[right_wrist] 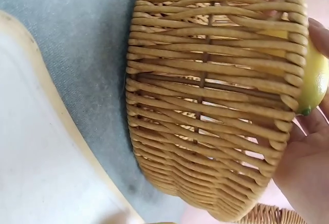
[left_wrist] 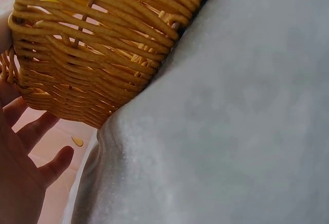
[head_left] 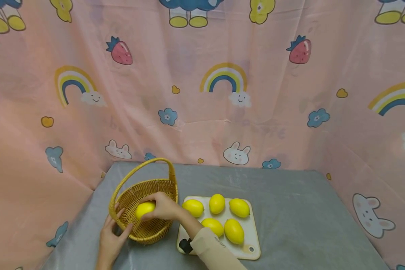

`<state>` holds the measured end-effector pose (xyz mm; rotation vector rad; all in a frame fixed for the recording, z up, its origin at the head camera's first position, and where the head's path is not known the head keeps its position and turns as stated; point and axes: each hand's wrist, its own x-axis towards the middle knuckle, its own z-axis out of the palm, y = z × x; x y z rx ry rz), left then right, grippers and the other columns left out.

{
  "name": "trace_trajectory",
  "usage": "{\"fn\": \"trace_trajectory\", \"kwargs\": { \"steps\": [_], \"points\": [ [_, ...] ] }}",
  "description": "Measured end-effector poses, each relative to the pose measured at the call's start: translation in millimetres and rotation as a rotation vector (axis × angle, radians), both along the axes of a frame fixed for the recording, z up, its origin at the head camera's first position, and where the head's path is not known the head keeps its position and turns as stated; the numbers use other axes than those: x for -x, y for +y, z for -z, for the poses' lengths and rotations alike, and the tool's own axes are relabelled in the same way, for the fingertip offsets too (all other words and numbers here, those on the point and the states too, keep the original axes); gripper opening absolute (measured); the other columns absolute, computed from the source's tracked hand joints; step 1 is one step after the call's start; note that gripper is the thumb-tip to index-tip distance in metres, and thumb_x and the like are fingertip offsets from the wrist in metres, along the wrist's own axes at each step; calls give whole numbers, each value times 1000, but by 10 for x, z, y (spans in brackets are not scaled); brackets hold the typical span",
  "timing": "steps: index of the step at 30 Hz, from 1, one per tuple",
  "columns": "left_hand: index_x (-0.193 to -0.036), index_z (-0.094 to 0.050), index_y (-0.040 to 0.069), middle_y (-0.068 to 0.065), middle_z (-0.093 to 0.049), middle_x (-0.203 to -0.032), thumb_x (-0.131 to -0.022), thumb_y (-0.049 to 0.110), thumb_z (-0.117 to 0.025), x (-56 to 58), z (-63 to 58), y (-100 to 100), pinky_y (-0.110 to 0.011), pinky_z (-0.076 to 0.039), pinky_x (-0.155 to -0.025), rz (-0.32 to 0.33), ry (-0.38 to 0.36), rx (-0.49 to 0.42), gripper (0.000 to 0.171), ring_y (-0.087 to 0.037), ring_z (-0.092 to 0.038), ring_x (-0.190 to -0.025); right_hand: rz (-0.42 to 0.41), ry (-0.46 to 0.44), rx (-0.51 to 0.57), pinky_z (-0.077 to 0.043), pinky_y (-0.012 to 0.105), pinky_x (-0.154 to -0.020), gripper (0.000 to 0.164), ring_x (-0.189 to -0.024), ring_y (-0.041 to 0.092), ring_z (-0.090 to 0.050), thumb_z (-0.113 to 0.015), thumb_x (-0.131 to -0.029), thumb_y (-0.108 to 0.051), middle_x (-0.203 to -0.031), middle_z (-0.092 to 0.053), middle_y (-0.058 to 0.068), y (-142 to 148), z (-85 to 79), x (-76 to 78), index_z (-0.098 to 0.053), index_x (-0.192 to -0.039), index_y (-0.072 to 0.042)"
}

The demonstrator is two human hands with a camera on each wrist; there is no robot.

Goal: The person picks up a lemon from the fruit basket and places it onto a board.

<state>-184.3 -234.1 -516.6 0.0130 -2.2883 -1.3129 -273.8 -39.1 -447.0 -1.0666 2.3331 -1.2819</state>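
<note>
A yellow wicker basket (head_left: pixel 148 236) with an arched handle (head_left: pixel 140 167) stands at the left of the table. My left hand (head_left: pixel 112 238) holds its near left rim at the foot of the handle, thumb on the rim and other fingers spread along the outside. My right hand (head_left: pixel 163 207) reaches over the right rim and pinches a lemon (head_left: pixel 145 210) between thumb and fingers, inside the basket's opening. In the right wrist view that lemon (right_wrist: pixel 314 80) shows at the rim, partly hidden behind the weave.
Right of the basket lies a white cutting board (head_left: pixel 251 247) bearing several lemons (head_left: pixel 234 231). My right forearm crosses its left edge, near a black piece (head_left: pixel 185 245) at the board's corner. A grey cloth (head_left: pixel 300 217) covers the table; a pink printed curtain (head_left: pixel 202 138) hangs behind and on both sides.
</note>
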Motion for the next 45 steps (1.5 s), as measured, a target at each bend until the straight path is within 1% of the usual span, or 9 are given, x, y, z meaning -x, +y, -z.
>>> {"fn": "trace_trajectory", "kwargs": {
  "steps": [3,7,16,20,23,28,37,41,45],
  "points": [
    [-131,-60,-8,-23,-42,-150,-82,2,-80,2,6,4,3,-24,-93,1,7,1,54,-48,-37,-136,-7,-9,30,-51,17,-71,48,-85,-1,-58,-82,-83,-18,-119,-69,0,55,-21,-4,-68,-127,-5],
    [-132,-60,-6,-22,-42,-150,-82,3,-80,13,24,1,2,-26,-93,1,-10,-9,54,-47,-37,-136,-1,-10,52,-51,17,-72,47,-87,0,-59,-81,-84,-18,-124,-68,2,137,-65,-23,-68,-129,-7],
    [-135,-58,-6,-21,-37,-153,-84,5,-79,2,22,1,3,-30,-87,13,-52,-25,56,-48,-40,-134,37,-3,91,-52,19,-71,47,-85,2,-59,-82,-84,-19,-120,-69,-1,301,-155,-61,-69,-128,-9],
    [-134,-57,-9,-22,-37,-153,-84,4,-79,4,24,6,3,-29,-89,19,-46,-26,56,-47,-38,-135,52,-66,133,-53,21,-73,47,-87,4,-61,-81,-85,-19,-120,-68,-2,400,-171,-68,-68,-129,-11],
    [-134,-57,-9,-23,-37,-153,-84,5,-80,11,20,2,3,-27,-90,18,-46,-23,57,-48,-37,-136,76,-88,144,-54,22,-73,48,-86,5,-61,-81,-85,-21,-120,-67,-3,483,-181,-68,-67,-130,-11],
    [-134,-57,-8,-23,-37,-153,-84,6,-80,18,16,-5,4,-27,-88,11,-57,-19,57,-48,-37,-136,114,-71,138,-54,23,-74,50,-88,7,-61,-81,-86,-23,-121,-67,2,626,-199,-58,-66,-131,-9],
    [-134,-58,-7,-23,-37,-153,-84,8,-80,-2,12,1,4,-27,-87,3,-58,-15,57,-49,-36,-137,150,-58,166,-53,25,-74,46,-87,10,-61,-78,-88,-17,-118,-68,7,873,-212,-25,-65,-131,-7],
    [-134,-58,-6,-22,-38,-152,-84,7,-80,-2,18,-2,4,-26,-88,-4,-53,-3,56,-48,-36,-137,158,-44,171,-54,26,-75,46,-89,11,-61,-78,-88,-15,-120,-67,11,948,-219,-10,-65,-131,-4],
    [-135,-58,-5,-21,-37,-153,-85,9,-80,-3,9,0,4,-27,-87,3,-67,-18,57,-48,-36,-137,163,-36,165,-53,24,-75,47,-90,11,-61,-79,-87,-14,-122,-67,13,991,-207,-12,-65,-130,-3]
  ]
}}
